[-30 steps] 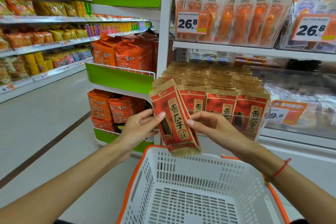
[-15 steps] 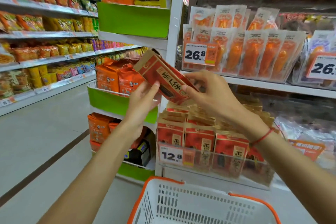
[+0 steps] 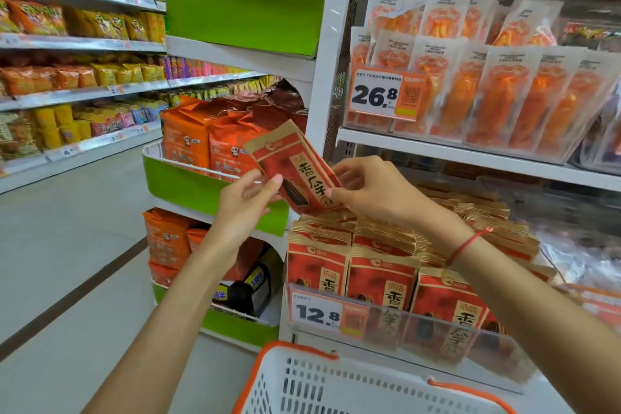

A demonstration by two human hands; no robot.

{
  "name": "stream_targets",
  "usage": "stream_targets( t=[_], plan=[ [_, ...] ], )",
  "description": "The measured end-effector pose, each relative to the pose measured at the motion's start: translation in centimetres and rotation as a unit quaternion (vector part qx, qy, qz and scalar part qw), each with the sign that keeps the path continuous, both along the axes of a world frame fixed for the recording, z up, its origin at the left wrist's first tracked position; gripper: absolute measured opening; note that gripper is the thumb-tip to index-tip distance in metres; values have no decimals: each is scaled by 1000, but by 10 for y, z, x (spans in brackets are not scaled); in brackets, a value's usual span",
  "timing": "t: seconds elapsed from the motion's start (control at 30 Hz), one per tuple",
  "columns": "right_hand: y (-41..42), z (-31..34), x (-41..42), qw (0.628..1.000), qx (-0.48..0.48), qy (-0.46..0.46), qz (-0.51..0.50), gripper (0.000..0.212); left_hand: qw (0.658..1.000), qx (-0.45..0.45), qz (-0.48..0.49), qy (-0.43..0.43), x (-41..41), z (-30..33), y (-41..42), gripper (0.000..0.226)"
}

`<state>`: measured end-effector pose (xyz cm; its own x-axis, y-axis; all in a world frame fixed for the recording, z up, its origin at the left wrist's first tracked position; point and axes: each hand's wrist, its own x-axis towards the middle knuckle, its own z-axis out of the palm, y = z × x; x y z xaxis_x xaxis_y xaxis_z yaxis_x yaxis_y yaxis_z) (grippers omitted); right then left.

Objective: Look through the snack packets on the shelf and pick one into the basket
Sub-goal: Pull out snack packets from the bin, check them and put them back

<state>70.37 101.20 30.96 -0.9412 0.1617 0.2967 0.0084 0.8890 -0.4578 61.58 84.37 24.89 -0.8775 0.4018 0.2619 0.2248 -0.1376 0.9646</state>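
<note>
A red and tan snack packet (image 3: 295,171) is tilted in the air above the shelf rows of like packets (image 3: 383,265). My left hand (image 3: 243,202) pinches its left edge with the thumb on the front. My right hand (image 3: 373,190) grips its lower right end. The white basket with an orange rim (image 3: 302,380) sits at the bottom of the view, below the shelf front, with nothing seen in it.
A clear shelf lip with a 12.8 price tag (image 3: 317,311) fronts the packets. Above, a shelf holds orange vacuum packs (image 3: 487,91) behind a 26.8 tag. A green end rack (image 3: 208,185) with orange bags stands to the left. An aisle floor (image 3: 67,245) runs past snack shelves.
Both hands lifted the packet from over the basket up to shelf height, then lowered it a little toward the packet rows. The view tilted up, so less of the basket shows.
</note>
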Motion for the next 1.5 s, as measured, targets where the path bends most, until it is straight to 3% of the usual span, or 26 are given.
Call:
stream_targets(
  t=[0.2,0.3,0.43,0.57,0.73,0.97,1.13,1.27,1.37,1.43,1.5],
  plan=[
    [3,3,-5,995,-19,93,6,25,990,-91,18,110,-4,-3,11,12],
    [6,1,-8,990,-10,143,-6,12,980,-151,24,124,-4,-7,18,28],
    [14,-3,-9,994,20,101,-31,5,980,-166,24,109,-4,-5,20,33],
    [12,3,-12,997,56,38,-28,15,976,-155,-4,150,-4,2,15,30],
    [9,14,-17,991,118,-54,-42,15,962,-196,22,187,-4,-1,16,29],
    [2,-3,-26,975,185,-99,-70,25,942,-264,20,207,-5,-5,17,32],
    [3,-14,-34,966,222,-118,-66,5,913,-340,24,224,-5,-13,19,35],
    [17,-8,-31,977,161,-140,-13,4,919,-334,22,208,-7,-14,20,37],
    [30,5,-28,995,62,-83,1,11,923,-328,21,201,-6,-14,21,36],
    [37,7,-29,996,72,-57,-15,15,926,-320,27,199,-6,-15,22,36],
    [39,3,-29,990,112,-87,-22,18,928,-316,31,197,-5,-15,23,35]
  ],
)
